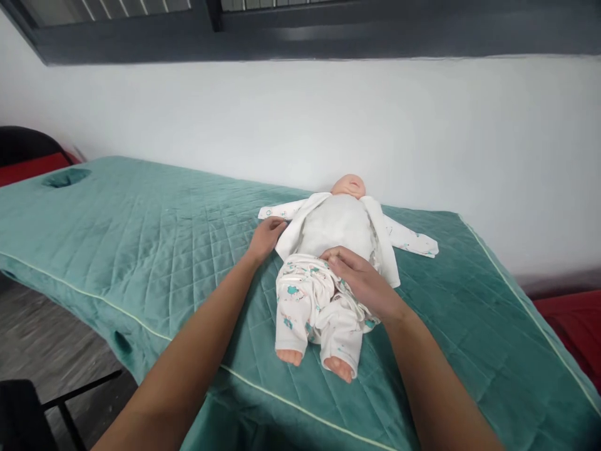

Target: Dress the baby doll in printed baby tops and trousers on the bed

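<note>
A baby doll lies on its back, feet toward me. Its white jacket is spread wide, with patterned sleeves stretched out to both sides. Across the belly is a plain white layer. Printed baby trousers cover the legs, and bare toes show at the cuffs. My left hand is closed at the jacket's left edge, just below the sleeve; its fingertips are partly hidden. At the trousers' waistband, my right hand has its fingers pinched on the cloth.
A green quilted cover lies over the bed, which has a hole at the far left. A white wall runs behind, under a dark window frame. Red items stand at both sides, and a black chair part at lower left.
</note>
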The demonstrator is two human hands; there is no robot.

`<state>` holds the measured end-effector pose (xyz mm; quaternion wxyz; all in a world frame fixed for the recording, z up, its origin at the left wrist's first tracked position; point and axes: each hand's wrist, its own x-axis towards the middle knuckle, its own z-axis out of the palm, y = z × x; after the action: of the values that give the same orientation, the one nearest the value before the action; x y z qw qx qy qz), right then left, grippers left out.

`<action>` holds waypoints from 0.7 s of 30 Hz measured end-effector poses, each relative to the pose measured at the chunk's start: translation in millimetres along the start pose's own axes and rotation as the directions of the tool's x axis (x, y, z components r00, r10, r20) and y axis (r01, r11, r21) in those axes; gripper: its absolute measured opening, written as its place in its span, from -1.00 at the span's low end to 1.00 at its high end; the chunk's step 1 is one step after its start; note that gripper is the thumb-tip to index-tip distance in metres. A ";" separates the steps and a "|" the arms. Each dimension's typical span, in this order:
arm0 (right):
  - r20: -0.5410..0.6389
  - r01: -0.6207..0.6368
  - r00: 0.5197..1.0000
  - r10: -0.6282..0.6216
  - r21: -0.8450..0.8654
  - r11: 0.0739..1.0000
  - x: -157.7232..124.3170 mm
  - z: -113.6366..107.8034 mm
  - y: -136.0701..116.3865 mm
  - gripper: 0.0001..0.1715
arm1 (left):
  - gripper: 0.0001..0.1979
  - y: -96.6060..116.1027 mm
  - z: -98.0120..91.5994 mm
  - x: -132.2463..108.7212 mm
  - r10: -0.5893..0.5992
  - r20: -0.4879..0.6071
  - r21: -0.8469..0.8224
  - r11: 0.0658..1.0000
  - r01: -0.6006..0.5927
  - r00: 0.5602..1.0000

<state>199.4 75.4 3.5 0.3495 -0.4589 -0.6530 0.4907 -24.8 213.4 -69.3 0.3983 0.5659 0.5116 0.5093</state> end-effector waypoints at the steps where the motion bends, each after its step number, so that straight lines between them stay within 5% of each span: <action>1: -0.010 0.002 1.000 -0.002 -0.003 1.000 0.5 -0.8 0.1 -0.60 | -0.67 0.9 3.0 9.3 -0.001 0.059 -0.011 1.000 0.002 0.998; 8: 0.025 -0.086 0.996 0.084 0.086 0.993 2.1 2.9 -1.3 -0.68 | -0.56 11.4 8.6 32.6 -0.043 0.428 -0.112 0.989 0.100 0.903; 15: -0.012 -0.067 0.998 0.069 0.135 0.989 2.6 7.3 3.8 -0.74 | -0.62 15.2 -5.1 33.2 -0.185 0.350 -0.386 0.865 0.321 0.918; 21: -0.172 0.008 0.985 -0.005 0.014 1.000 -1.3 -0.1 5.3 -0.74 | -0.59 9.8 -23.2 35.8 -0.290 0.208 -0.260 0.904 0.339 0.934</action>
<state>201.4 74.7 -1.5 0.4097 -0.4948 -0.6182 0.4530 -47.4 245.4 -49.9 0.5953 0.4508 0.4808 0.4596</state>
